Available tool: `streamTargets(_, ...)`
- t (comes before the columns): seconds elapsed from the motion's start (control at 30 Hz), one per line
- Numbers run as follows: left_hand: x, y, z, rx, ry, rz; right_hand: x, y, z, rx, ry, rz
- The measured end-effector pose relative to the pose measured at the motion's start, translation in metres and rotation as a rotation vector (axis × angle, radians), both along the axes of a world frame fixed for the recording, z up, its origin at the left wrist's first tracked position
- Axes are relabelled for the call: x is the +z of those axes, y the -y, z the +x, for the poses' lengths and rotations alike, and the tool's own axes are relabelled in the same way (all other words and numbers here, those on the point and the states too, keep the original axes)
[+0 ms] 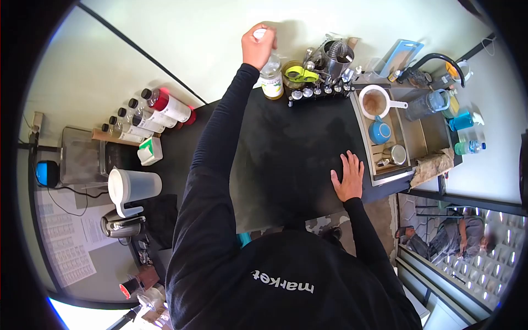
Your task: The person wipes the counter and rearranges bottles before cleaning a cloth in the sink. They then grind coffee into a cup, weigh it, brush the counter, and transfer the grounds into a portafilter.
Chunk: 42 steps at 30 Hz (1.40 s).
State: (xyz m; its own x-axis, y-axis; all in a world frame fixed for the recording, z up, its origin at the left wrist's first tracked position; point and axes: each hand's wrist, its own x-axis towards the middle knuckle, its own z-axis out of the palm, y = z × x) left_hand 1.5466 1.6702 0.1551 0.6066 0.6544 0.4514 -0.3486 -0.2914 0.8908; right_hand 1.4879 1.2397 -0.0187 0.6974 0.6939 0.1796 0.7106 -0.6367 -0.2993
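Black fabric of the person's top [275,258], lettered "market", fills the foreground, and past it the left hand [258,50] reaches to the far edge of the dark desk [291,154], its grip closed round the upper part of a labelled clear bottle [272,88], though the fingers' far side is hidden. That bottle stands just beside a lime-green squeezer [301,74]. Palm down, the right hand [349,179] rests on the desk with fingers spread and nothing held, near the blue cup [379,132].
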Motion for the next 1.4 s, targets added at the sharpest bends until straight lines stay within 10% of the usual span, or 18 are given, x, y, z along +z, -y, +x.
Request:
streamTargets(0.23, 0.011, -0.013, -0.021, 0.571, -0.54, 0.799, 0.0, 0.0, 0.001, 0.022, 0.019, 0.022)
streamTargets(0.4, 0.021, 0.008, -0.042, 0.508, -0.632, 0.712, -0.006, -0.003, 0.003, 0.104, 0.13, 0.061)
streamTargets(0.53, -0.001, 0.086, -0.117, 0.7, -0.05, 0.604, -0.026, 0.002, 0.015, 0.201, 0.246, 0.115)
streamTargets(0.77, -0.058, 0.365, -0.433, 1.012, -0.504, 0.051, -0.036, -0.032, 0.048, 0.387, -0.036, 0.347)
streamTargets(0.83, -0.081, 0.435, -0.5, 1.555, -0.64, 0.002, 0.008, -0.075, 0.008, 0.674, -0.665, 0.345)
streamTargets(0.93, -0.044, 0.507, -0.617, 2.113, -1.017, 0.403, 0.077, -0.144, -0.067, 0.836, -0.817, -0.108)
streamTargets(0.97, -0.025, 0.52, -0.645, 2.316, -0.832, 0.301, 0.056, -0.17, -0.089, 1.216, -0.658, 0.297)
streamTargets(1.03, -0.004, 0.545, -0.704, 2.607, -0.96, 0.371, 0.095, -0.203, -0.152, 1.442, -0.77, 0.227)
streamTargets(1.27, -0.027, 0.569, -0.762, 2.368, -0.73, -0.317, 0.283, -0.233, -0.46, 2.153, -0.713, 0.384)
streamTargets(1.4, -0.029, 0.563, -0.744, 2.374, -0.796, -0.095, 0.27, -0.246, -0.595, 2.464, 0.254, 0.358)
